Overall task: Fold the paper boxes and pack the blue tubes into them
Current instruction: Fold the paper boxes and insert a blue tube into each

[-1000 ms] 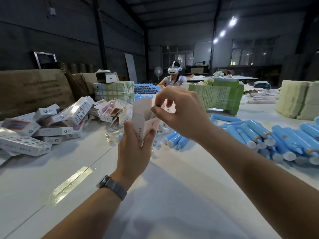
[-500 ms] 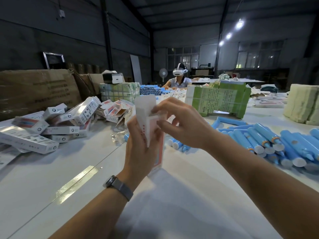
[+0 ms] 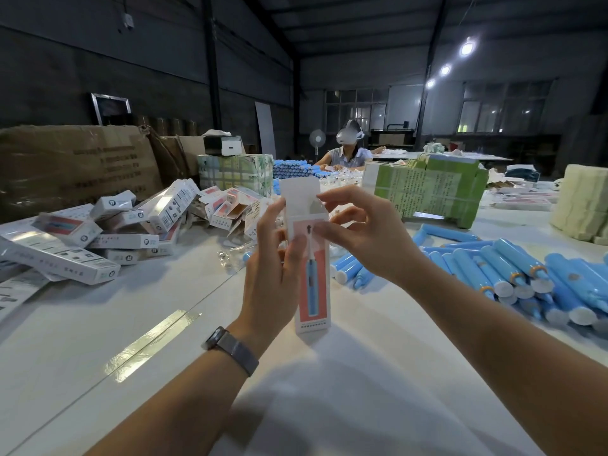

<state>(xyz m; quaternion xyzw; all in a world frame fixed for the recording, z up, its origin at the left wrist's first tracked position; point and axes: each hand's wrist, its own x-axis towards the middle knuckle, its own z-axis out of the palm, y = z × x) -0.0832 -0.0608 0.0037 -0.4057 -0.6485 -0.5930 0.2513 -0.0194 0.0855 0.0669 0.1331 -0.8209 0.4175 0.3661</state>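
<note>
Tall white-and-coral paper box (image 3: 312, 274) | now turned upright above counter (image 3: 362, 390) middle, top flap raised, facing camera | left hand (image 3: 273, 274) grips its side | right hand (image 3: 358, 235) pinches top edge | open for 1 blue plastic tube (image 3: 513, 261), right edge.

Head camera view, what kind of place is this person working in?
Probably a warehouse or small factory packing floor. A long white table carries a heap of printed paper boxes and piles of blue tubes, brown shipping cartons stand behind, and a second worker sits farther back.
</note>
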